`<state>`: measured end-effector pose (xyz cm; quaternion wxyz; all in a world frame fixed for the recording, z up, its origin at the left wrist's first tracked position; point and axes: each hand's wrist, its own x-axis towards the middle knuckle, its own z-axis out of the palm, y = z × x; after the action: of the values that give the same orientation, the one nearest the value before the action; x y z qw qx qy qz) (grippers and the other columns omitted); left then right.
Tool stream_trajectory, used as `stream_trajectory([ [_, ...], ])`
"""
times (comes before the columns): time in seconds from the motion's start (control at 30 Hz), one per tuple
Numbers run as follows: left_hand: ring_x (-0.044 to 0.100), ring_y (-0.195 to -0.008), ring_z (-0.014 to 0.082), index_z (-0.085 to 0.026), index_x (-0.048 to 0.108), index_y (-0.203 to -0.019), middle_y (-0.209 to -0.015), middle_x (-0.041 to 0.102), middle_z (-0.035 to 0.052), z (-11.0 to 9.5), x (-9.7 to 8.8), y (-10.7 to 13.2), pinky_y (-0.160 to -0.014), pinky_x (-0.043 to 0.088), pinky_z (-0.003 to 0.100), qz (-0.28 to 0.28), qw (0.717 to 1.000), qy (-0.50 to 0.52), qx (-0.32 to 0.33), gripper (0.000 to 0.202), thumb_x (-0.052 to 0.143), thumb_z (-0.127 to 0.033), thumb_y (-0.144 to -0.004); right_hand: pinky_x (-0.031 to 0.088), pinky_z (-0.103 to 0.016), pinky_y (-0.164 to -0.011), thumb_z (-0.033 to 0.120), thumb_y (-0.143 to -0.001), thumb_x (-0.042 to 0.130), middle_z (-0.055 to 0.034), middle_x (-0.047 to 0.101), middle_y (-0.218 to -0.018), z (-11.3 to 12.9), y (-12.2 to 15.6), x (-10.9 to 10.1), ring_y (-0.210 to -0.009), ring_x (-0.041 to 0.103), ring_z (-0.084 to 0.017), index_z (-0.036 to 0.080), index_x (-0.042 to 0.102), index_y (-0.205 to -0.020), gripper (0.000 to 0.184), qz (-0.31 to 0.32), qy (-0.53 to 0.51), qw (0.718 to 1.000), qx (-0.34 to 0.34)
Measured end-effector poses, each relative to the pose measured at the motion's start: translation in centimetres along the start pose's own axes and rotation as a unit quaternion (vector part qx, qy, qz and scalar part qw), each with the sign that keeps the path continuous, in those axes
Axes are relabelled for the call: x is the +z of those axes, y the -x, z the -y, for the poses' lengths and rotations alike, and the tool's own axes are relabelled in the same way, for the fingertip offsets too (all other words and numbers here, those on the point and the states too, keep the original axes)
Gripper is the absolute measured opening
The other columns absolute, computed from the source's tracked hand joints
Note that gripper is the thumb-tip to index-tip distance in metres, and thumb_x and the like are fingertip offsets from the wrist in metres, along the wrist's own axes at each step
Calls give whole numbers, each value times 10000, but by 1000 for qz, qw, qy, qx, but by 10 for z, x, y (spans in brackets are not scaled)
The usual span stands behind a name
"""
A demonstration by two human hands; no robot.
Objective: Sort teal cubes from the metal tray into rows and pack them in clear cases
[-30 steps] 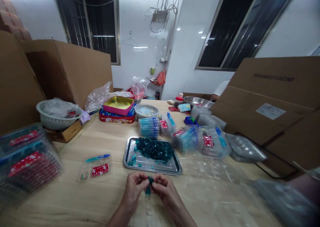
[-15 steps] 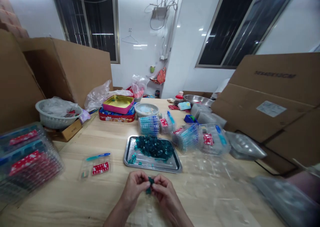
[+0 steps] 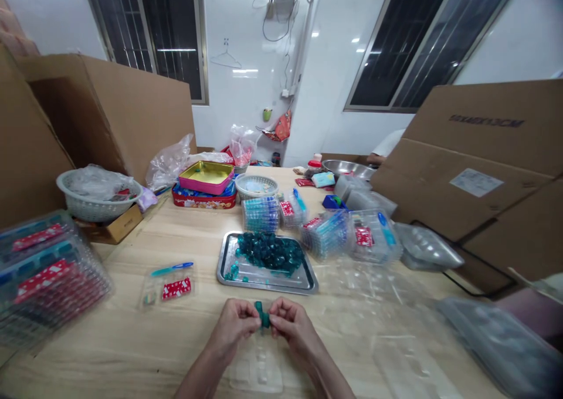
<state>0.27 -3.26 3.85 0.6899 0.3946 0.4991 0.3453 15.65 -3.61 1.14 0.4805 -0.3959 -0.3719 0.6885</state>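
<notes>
Both hands meet over the near part of the table, fingers curled and thumbs pressed in to a pinch: the left hand has the left side of a small dark-green piece between thumb and fingertips, and the right hand grips its right side. The piece sits in the air between them, a strip of it sticking up above the fingertips. Below the hands lies a clear plastic tray with moulded hollows. Just beyond them is a metal tray bearing a heap of glossy green pieces — a few loose ones lie toward its left side. To the left rests a clear pack with a blue pen and a red patterned packet.
</notes>
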Motion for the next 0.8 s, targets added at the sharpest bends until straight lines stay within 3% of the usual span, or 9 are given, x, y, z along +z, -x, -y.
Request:
stream_trajectory([
  [0.1,375,-443,-13,-99,566,-578,-470,480,-44,9,-2,0,-488,230,125,-45,992,-118,2,103,561,-191,-533,331,-189,-431,306,-560,748,27,529,-503,-12,1,-5,-408,467,-77,139,510,-652,305,5,82,996,14],
  [0.2,400,-535,-1,-99,599,-565,-547,531,-11,22,-3,-2,-579,247,133,-109,963,-247,29,102,517,-160,-563,311,-197,-406,245,-601,645,45,488,-456,-27,1,-8,-377,450,-92,164,471,-638,196,-11,168,986,15],
  [0.27,385,-583,3,-103,608,-563,-592,552,10,30,-2,-4,-632,227,142,-153,939,-304,54,124,493,-142,-587,310,-204,-419,176,-622,558,42,478,-452,-33,-1,-8,-397,453,-103,174,466,-629,93,-38,257,966,-15],
  [0.33,382,-630,12,-106,616,-588,-649,572,30,36,-1,-6,-667,208,153,-168,922,-343,67,153,470,-138,-619,320,-211,-467,109,-620,502,21,506,-500,-35,-3,-6,-470,477,-114,170,483,-616,64,-60,366,926,-66],
  [0.4,410,-689,30,-112,629,-654,-730,594,53,39,1,-7,-694,212,165,-156,907,-387,57,218,415,-148,-672,335,-218,-532,67,-623,474,-5,553,-574,-34,-4,-4,-568,511,-131,161,510,-614,102,-76,460,879,-100],
  [0.5,462,-797,67,-124,632,-761,-864,606,76,38,4,-7,-751,256,184,-134,882,-450,27,333,302,-156,-741,362,-238,-635,42,-667,446,-41,615,-691,-34,-2,-1,-700,560,-168,148,555,-683,153,-87,544,830,-91],
  [0.63,485,-892,74,-152,603,-918,-989,586,69,40,4,-9,-834,317,179,-106,896,-429,52,364,284,-118,-746,376,-265,-743,46,-750,402,-91,643,-854,-37,0,1,-827,578,-199,127,598,-867,242,-75,611,782,-98],
  [0.73,494,-864,50,-170,594,-937,-965,582,52,52,-3,-14,-807,343,140,-66,910,-384,142,325,322,-149,-759,377,-235,-663,51,-719,428,-63,634,-751,-25,-10,-5,-736,575,-177,134,602,-764,198,-55,601,791,-98],
  [0.8,496,-813,40,-164,614,-853,-896,588,46,65,-10,-22,-744,341,121,-23,901,-379,209,244,391,-208,-763,365,-215,-593,53,-694,437,-35,602,-656,-8,-24,-13,-646,555,-152,136,576,-673,163,-50,575,810,-109],
])
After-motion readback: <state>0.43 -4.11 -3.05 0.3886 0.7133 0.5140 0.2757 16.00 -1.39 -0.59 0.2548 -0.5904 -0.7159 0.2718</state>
